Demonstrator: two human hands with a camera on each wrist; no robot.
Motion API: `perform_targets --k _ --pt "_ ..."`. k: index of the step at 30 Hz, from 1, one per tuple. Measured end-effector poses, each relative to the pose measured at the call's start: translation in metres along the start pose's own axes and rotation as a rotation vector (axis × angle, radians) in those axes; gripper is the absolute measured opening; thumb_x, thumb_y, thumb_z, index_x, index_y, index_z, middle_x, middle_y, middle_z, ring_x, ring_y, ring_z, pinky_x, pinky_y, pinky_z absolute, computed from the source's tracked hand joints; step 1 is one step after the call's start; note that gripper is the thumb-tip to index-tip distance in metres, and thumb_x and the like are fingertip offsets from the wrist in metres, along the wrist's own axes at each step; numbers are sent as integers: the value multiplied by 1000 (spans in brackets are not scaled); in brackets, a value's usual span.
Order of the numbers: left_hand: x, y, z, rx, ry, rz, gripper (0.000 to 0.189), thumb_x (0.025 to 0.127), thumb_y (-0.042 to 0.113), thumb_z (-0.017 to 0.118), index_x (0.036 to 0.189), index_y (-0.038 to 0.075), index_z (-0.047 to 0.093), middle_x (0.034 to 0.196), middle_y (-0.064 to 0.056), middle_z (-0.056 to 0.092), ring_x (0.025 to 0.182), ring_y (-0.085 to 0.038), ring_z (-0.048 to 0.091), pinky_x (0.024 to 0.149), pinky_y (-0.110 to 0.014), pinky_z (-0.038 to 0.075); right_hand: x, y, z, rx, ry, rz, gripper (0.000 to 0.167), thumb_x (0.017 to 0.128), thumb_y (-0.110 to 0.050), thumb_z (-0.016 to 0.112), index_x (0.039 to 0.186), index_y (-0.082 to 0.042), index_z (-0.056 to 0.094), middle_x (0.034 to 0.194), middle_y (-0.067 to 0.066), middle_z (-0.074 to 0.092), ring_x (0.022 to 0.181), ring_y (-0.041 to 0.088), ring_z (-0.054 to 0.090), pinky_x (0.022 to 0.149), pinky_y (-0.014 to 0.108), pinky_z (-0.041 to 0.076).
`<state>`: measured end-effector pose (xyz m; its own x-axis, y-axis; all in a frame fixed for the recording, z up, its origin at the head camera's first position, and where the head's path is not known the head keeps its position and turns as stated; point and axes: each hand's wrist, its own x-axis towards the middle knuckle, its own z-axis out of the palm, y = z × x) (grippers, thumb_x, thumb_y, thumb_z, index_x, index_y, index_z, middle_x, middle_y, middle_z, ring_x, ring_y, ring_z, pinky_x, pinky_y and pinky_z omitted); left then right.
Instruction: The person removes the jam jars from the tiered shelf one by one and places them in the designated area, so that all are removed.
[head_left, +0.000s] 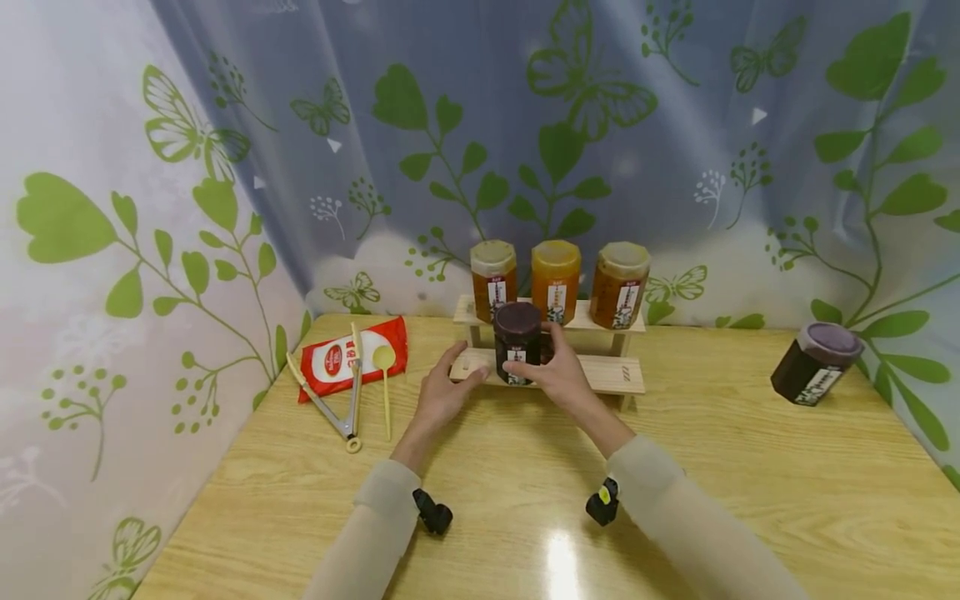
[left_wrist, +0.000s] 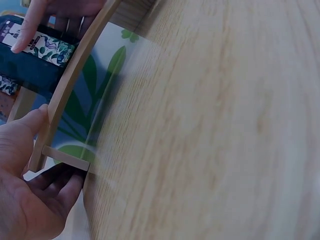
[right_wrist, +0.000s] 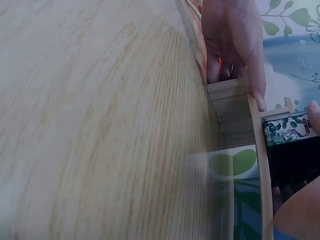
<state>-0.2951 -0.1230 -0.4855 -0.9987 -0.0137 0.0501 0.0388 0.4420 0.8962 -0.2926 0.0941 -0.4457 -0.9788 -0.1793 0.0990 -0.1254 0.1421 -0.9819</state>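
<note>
A dark purple jar [head_left: 517, 325] with a white label stands upright on the lower step of a two-step wooden rack [head_left: 615, 375]. My right hand [head_left: 566, 379] holds this jar from its right side, the thumb across the label. At the rack's left end my left hand [head_left: 442, 398] grips the lower board; in the left wrist view, the left hand [left_wrist: 30, 195] has its thumb on the board and fingers round the end leg. Three amber jars, one left [head_left: 493, 279], one middle [head_left: 556, 279] and one right [head_left: 621, 283], stand on the upper step.
Another dark jar [head_left: 816, 367] stands on the table [head_left: 720, 467] at far right. On the left lie a red and white packet [head_left: 318, 367], tongs [head_left: 347, 425] and a yellow spoon [head_left: 385, 360]. A patterned curtain [head_left: 465, 108] hangs close behind the rack.
</note>
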Motion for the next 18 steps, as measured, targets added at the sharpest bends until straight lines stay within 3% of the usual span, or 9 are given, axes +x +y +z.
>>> perform_targets --k 6,13,18 --pt "-1 -1 3 3 7 -11 72 96 47 74 159 28 44 165 -8 40 152 -37 34 119 -60 32 -3 1 -6 -75 7 5 86 86 -26 88 156 -12 40 150 17 53 137 36 51 109 56 46" --pt "-1 0 3 -3 -3 -10 72 97 47 73 160 28 43 166 -7 38 152 -38 34 119 -60 33 -11 -2 -20 -103 -55 37 92 88 -30 86 163 -17 35 160 14 43 147 37 41 115 60 39" --pt "-2 2 2 3 1 -15 73 96 48 74 160 29 43 166 -7 38 152 -39 33 118 -61 33 -12 1 -25 -74 -104 2 88 91 -26 84 163 -17 34 160 15 42 146 38 43 115 60 38"
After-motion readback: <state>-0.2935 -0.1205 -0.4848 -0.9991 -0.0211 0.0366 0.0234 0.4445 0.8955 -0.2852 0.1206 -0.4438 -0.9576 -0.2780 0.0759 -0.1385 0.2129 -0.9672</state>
